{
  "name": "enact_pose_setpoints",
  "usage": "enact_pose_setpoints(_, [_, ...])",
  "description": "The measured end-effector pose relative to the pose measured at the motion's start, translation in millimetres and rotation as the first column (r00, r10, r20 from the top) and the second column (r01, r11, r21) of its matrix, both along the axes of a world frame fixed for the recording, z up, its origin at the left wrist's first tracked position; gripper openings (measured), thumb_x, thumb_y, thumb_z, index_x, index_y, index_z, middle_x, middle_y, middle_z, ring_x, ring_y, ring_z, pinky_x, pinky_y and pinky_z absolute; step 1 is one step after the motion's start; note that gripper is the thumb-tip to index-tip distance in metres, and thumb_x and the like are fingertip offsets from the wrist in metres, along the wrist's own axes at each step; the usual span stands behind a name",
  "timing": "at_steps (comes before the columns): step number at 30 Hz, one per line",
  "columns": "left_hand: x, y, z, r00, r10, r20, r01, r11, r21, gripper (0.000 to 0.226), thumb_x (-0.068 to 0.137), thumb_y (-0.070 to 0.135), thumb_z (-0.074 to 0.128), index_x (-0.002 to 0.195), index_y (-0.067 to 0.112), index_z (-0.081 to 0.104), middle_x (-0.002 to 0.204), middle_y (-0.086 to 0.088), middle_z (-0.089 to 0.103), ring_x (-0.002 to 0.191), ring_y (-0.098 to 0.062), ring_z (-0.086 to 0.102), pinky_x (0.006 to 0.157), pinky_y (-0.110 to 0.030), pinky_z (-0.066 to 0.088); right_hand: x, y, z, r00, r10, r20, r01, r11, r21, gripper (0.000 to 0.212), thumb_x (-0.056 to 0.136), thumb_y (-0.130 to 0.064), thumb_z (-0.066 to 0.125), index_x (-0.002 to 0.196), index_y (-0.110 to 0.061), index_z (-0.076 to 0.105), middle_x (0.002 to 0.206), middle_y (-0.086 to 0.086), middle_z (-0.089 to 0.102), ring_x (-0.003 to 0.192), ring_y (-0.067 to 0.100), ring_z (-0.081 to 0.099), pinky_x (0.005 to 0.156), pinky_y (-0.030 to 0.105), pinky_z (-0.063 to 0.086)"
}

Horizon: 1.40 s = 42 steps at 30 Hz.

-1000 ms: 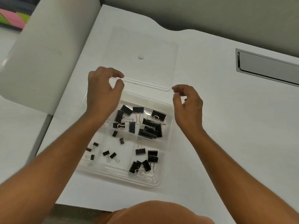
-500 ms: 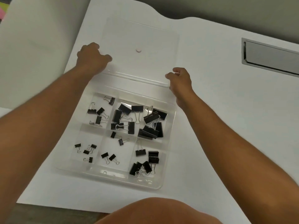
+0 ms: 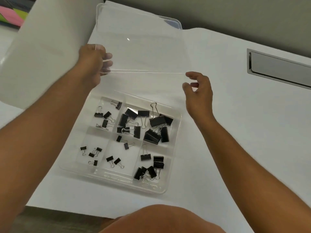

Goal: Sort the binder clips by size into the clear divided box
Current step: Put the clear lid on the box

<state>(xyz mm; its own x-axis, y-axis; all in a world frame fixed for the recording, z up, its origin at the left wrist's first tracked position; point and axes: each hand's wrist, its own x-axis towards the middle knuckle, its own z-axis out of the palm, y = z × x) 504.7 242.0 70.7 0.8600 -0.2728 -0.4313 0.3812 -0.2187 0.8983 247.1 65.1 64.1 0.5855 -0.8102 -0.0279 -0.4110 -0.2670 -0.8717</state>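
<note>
A clear plastic divided box (image 3: 164, 189) sits on the white counter (image 3: 235, 148), its six compartments holding black binder clips (image 3: 156, 132); the left hand (image 3: 91, 62) grips a clear flat lid (image 3: 143, 47) raised above it; the right hand (image 3: 199, 91), fingers loosely curled, hovers beside the lid's corner.

One box (image 3: 165, 185), one lid (image 3: 143, 47), two hands.

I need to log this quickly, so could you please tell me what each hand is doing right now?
Left hand: grips the clear lid at its near left corner.
Right hand: open, at the lid's near right corner, holding nothing.
</note>
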Motion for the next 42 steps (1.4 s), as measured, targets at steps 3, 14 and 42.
enact_pose_setpoints(3, [-14.1,11.5,1.6,0.996,0.088,-0.020,-0.089,0.993,-0.073,0.018,0.104,0.008,0.042,0.101,0.020,0.056,0.088,0.002,0.064,0.063,-0.013,0.057,0.057,-0.026,0.041,-10.5,25.9,-4.8,0.958,0.274,-0.091,-0.288,0.911,-0.295,0.026,0.101,-0.018,0.062,0.126,-0.022,0.070,0.119,-0.002,0.061,0.106,0.019,0.057,0.094,0.028,0.044])
enact_pose_setpoints(14, [-48.2,38.4,-4.4,0.984,0.176,0.036,-0.171,0.980,-0.106,0.024,0.109,0.022,0.049,0.129,0.011,0.055,0.082,0.004,0.061,0.062,-0.009,0.059,0.054,-0.023,0.042,-8.7,51.0,-5.9,0.823,0.435,-0.365,-0.556,0.749,-0.361,0.011,0.096,-0.025,0.073,0.105,-0.019,0.073,0.109,-0.002,0.068,0.108,0.023,0.056,0.094,0.038,0.046])
enact_pose_setpoints(42, [-131.9,62.3,31.6,0.990,0.103,0.096,-0.081,0.974,-0.211,0.008,0.110,0.024,0.051,0.117,0.024,0.053,0.085,0.001,0.064,0.065,-0.011,0.056,0.051,-0.022,0.042,-75.8,10.5,65.5,0.918,-0.247,0.310,-0.067,0.674,0.736,0.046,0.099,-0.020,0.033,0.130,-0.014,0.067,0.122,0.010,0.076,0.100,0.028,0.071,0.083,0.038,0.048])
